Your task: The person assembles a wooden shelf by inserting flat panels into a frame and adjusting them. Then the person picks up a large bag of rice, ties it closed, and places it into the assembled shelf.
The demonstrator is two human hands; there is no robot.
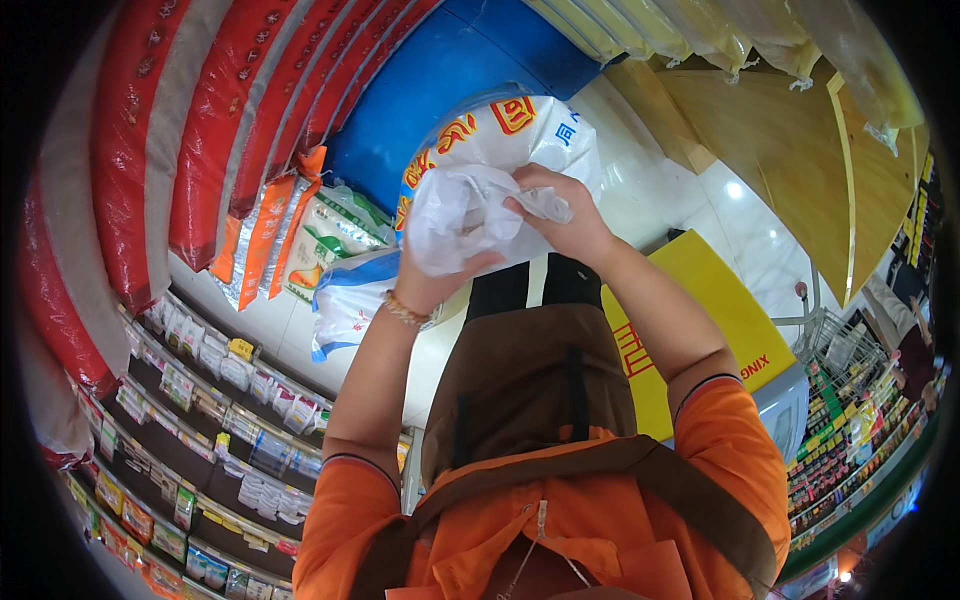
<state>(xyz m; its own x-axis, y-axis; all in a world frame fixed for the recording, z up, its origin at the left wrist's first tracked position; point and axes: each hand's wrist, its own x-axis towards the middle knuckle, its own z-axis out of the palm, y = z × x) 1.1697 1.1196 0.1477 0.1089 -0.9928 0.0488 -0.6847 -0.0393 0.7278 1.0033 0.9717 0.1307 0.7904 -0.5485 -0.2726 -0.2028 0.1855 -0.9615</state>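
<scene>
Both my hands hold a crumpled thin white plastic bag [455, 215] in front of me at chest height. My left hand [432, 282] grips its lower left part from beneath. My right hand [562, 215] pinches its upper right edge between the fingers. Just behind the bag lies a large white sack [520, 125] with red and yellow print, on the pale floor. My orange sleeves and brown apron fill the lower middle of the view.
Red and white sacks [130, 170] are stacked at upper left, beside a blue surface [440, 80]. Shelves of small packets [210, 400] run along the left. A yellow board [700, 300] and a wire shopping cart [840, 345] stand at right, with stocked shelves [850, 440] beyond.
</scene>
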